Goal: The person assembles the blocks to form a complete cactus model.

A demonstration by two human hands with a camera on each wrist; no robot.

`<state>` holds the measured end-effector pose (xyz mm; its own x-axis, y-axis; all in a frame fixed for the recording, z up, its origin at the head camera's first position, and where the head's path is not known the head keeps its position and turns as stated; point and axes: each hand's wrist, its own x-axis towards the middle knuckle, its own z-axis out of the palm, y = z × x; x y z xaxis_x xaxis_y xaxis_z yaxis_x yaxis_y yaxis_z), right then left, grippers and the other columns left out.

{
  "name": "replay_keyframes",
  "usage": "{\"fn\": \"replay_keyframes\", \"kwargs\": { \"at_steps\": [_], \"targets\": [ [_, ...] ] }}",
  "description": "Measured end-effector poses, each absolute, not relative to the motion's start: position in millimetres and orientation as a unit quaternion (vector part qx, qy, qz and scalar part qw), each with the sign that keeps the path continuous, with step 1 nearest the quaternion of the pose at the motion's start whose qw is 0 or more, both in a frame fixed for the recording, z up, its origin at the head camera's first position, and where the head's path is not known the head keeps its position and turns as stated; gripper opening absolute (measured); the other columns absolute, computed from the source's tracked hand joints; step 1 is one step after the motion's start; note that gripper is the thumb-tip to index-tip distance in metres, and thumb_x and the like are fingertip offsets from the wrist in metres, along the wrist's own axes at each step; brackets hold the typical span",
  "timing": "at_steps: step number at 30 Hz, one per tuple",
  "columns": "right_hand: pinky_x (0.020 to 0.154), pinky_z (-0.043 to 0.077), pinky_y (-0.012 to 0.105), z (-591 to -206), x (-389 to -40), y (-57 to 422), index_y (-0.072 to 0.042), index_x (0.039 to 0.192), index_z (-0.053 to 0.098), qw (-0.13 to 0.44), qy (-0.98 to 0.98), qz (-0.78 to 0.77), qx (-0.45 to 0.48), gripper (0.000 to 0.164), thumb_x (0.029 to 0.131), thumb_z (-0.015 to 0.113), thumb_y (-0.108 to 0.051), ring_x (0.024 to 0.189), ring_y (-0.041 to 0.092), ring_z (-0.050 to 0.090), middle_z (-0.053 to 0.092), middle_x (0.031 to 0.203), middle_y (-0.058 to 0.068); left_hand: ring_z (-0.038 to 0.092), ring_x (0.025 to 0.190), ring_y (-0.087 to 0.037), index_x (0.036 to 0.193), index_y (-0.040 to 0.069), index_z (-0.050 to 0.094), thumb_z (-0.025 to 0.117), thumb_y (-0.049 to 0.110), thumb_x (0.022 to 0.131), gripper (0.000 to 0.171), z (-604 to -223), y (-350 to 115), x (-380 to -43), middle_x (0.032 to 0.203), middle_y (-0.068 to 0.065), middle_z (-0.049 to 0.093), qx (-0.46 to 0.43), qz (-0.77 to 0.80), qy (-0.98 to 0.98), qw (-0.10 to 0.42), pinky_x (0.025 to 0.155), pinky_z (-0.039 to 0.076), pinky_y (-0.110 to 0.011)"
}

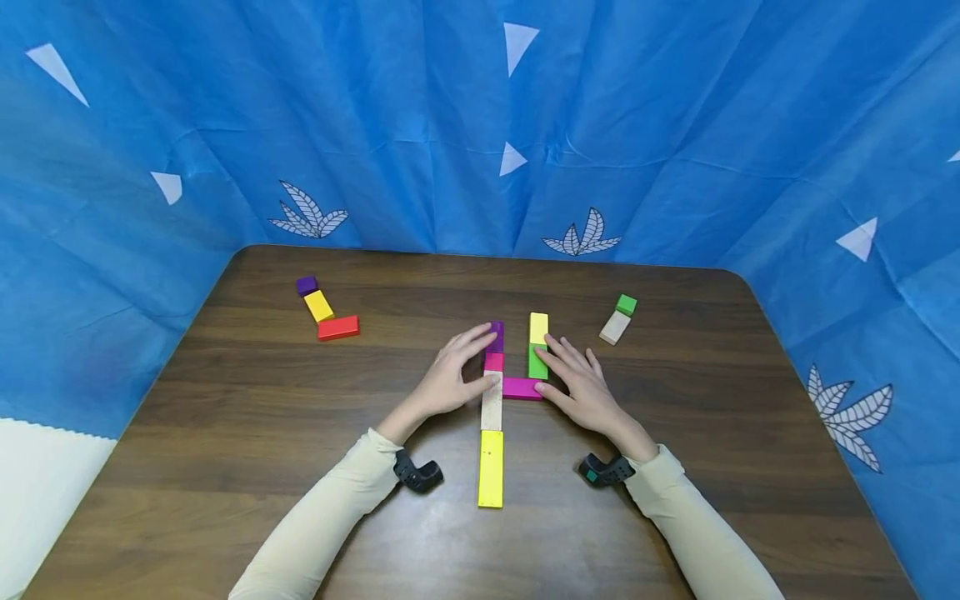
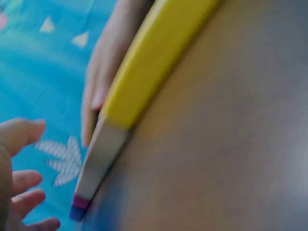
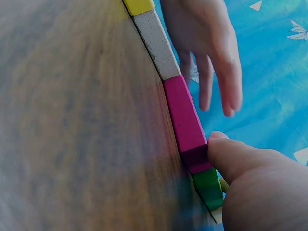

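Wooden blocks lie in a line on the table: purple point(image 1: 497, 342), pink point(image 1: 493, 362), white point(image 1: 491, 410) and yellow point(image 1: 491, 469). From the white block a magenta block point(image 1: 521, 388) juts right, and above its outer end stand a green block point(image 1: 537, 363) and a pale yellow block point(image 1: 538, 327). My left hand point(image 1: 448, 375) hovers beside the line with spread fingers, which overlap the purple and white blocks in the head view. My right hand point(image 1: 585, 392) has its thumb point(image 3: 226, 151) at the magenta block's end, its fingers extended beside the green block.
At the back left lie a small purple block point(image 1: 307, 286), a yellow block point(image 1: 318, 306) and a red block point(image 1: 338, 327). A small green block point(image 1: 626, 305) touches a white block point(image 1: 615, 327) at the back right. Blue curtain point(image 1: 420, 125) surrounds the wooden table point(image 1: 225, 467).
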<state>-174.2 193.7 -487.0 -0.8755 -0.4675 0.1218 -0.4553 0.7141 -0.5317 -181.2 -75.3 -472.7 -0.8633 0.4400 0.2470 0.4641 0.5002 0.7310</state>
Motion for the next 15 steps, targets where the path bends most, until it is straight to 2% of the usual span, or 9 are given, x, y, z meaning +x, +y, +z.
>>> {"fn": "replay_keyframes", "kwargs": {
  "at_steps": [4, 9, 15],
  "targets": [
    [0.116, 0.0, 0.067, -487, -174, 195, -0.019, 0.151, 0.04, 0.009, 0.926, -0.285, -0.248, 0.061, 0.096, 0.06, -0.036, 0.15, 0.036, 0.018, 0.025, 0.162, 0.008, 0.023, 0.148, -0.038, 0.147, 0.008, 0.044, 0.073, 0.032, 0.084, 0.073, -478, -79, -152, 0.158, -0.009, 0.034, -0.282, -0.412, -0.866, -0.01, 0.109, 0.022, -0.072],
    [0.116, 0.0, 0.067, -487, -175, 194, -0.019, 0.151, 0.04, 0.008, 0.925, -0.286, -0.25, 0.061, 0.096, 0.06, -0.037, 0.15, 0.036, 0.018, 0.025, 0.162, 0.007, 0.024, 0.148, -0.039, 0.145, 0.006, 0.047, 0.073, 0.038, 0.082, 0.076, -485, -81, -130, 0.156, -0.009, 0.038, -0.306, -0.385, -0.871, 0.011, 0.111, 0.022, -0.069],
    [0.116, 0.0, 0.066, -487, -174, 194, -0.019, 0.151, 0.04, 0.01, 0.925, -0.287, -0.247, 0.061, 0.096, 0.06, -0.036, 0.15, 0.035, 0.017, 0.024, 0.163, 0.007, 0.021, 0.149, -0.038, 0.147, 0.008, 0.044, 0.071, 0.047, 0.08, 0.082, -492, -83, -119, 0.158, -0.006, 0.035, -0.342, -0.34, -0.876, 0.015, 0.114, 0.016, -0.067]
  ]
}}
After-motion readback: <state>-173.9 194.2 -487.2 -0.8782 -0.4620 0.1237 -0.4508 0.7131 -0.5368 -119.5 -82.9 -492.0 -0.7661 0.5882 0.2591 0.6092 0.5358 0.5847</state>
